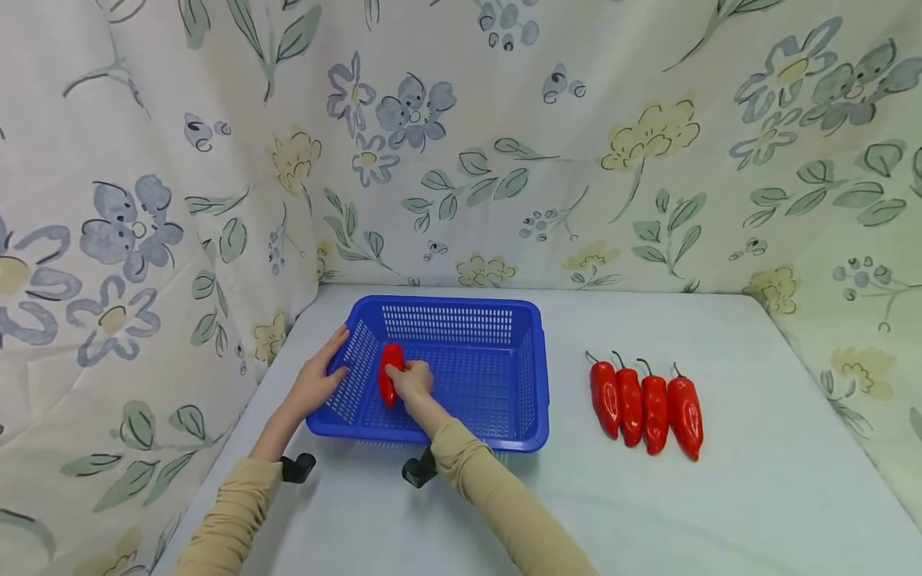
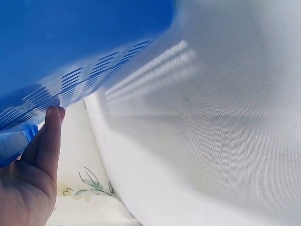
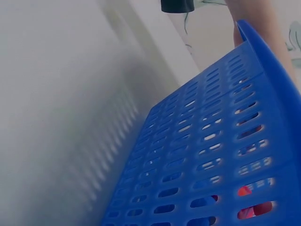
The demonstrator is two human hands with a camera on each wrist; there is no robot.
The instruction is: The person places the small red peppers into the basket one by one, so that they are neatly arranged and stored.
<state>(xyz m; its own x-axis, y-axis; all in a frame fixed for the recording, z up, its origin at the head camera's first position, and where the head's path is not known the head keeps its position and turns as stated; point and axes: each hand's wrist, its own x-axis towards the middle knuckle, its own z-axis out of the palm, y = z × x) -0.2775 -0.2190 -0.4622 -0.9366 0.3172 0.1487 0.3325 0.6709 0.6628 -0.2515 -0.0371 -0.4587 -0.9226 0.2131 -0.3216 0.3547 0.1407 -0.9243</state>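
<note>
A blue plastic basket [image 1: 471, 445] with slotted sides stands on the white table. My left hand [image 1: 314, 388] holds its left rim, thumb toward the inside and fingers along the outer side; in the left wrist view, fingers [image 2: 52, 136] touch the slotted wall. Inside the basket, toward the left, my right hand [image 1: 414, 382] grips a red chili pepper [image 1: 392, 354] around its middle, the pepper's narrow end pointing down toward the near side. In the right wrist view the basket wall [image 3: 188, 141] hides most of the hand, and red shows through its slots.
Several red chili peppers [image 1: 654, 412] lie in a row on the table [image 1: 778, 480] to the right of the basket, stems away from me. A floral curtain [image 1: 468, 144] hangs behind the table and along its sides.
</note>
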